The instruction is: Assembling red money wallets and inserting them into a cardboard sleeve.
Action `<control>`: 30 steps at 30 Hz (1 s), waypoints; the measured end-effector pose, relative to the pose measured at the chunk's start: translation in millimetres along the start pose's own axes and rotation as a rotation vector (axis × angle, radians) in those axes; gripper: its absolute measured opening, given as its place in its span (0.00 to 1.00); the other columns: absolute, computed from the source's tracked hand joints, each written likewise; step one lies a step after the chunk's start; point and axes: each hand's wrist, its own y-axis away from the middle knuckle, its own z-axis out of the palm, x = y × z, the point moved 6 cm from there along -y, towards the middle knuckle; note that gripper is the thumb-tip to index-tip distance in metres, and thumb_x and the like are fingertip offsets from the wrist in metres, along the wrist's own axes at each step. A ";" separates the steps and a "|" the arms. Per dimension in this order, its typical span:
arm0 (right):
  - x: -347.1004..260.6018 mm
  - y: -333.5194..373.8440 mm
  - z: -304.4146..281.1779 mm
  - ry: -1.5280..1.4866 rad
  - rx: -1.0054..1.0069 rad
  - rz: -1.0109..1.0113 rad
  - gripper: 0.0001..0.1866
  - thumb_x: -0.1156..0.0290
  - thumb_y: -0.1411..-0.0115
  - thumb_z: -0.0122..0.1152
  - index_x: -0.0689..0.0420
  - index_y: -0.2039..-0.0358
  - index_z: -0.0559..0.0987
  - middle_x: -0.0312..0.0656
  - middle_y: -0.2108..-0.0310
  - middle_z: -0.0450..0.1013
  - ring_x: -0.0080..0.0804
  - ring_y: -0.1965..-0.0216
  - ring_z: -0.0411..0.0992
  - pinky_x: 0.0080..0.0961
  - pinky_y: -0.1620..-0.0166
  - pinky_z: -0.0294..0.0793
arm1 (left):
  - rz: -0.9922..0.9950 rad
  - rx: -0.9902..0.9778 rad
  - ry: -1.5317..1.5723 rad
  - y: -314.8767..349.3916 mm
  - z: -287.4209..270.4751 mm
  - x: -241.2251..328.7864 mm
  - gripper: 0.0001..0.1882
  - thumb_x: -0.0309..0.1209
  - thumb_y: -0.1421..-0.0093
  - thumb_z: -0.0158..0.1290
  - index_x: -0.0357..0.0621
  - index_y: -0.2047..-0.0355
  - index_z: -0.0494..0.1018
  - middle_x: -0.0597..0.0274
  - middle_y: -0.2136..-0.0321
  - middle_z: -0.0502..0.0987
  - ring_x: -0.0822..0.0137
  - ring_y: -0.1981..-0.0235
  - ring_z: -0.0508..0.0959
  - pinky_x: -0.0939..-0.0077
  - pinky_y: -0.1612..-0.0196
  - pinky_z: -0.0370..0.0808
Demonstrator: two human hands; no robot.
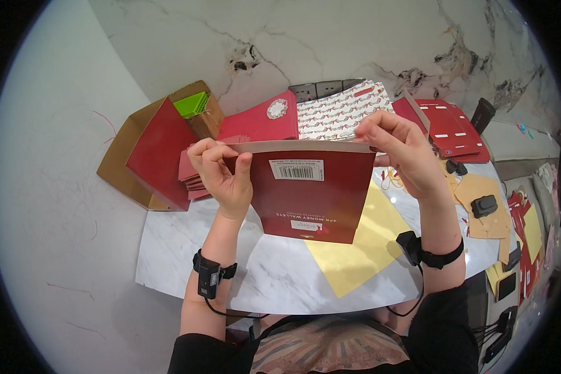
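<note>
Red card packet [308, 199] stands upright over the marbled desk [181, 255]. From the left: open cardboard box [119, 153], left fingers [243, 168] pinching the packet's top edge, yellow sheet [340, 268] lying below, right fingers [383, 128] curled at its right corner, grip unclear to me, then red folders [455, 134]; veined stone [330, 37] behind.

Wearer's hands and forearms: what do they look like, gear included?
Left hand and right hand: both gloveless. Left forearm: black strap, boxy black module with small pale marking, thin black cable. Right forearm: similar black band, black box, black cord. Black sleeves end short of both.
</note>
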 end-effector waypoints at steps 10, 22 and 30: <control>-16.2 7.8 -1.3 0.210 -0.178 0.016 0.12 0.66 0.37 0.66 0.64 0.62 0.84 0.36 0.71 0.80 0.17 0.69 0.76 0.16 0.65 0.76 | 0.048 0.006 0.140 -0.5 -1.5 1.7 0.22 0.52 0.44 0.64 0.50 0.67 0.71 0.64 0.61 0.59 0.67 0.62 0.63 0.72 0.57 0.64; -15.9 16.2 14.4 0.335 -0.167 0.037 0.16 0.64 0.38 0.66 0.67 0.69 0.84 0.34 0.78 0.77 0.15 0.75 0.73 0.16 0.72 0.71 | 0.115 -0.424 -0.271 -2.1 35.4 67.5 0.26 0.56 0.55 0.69 0.55 0.63 0.76 0.58 0.45 0.63 0.55 0.39 0.58 0.37 0.32 0.38; 0.5 9.8 9.4 0.317 -0.155 0.091 0.13 0.66 0.43 0.70 0.65 0.72 0.85 0.35 0.79 0.77 0.17 0.76 0.73 0.16 0.72 0.71 | 0.108 -0.451 -0.175 6.3 42.4 60.7 0.22 0.51 0.52 0.68 0.55 0.66 0.74 0.67 0.55 0.68 0.59 0.48 0.66 0.35 0.32 0.37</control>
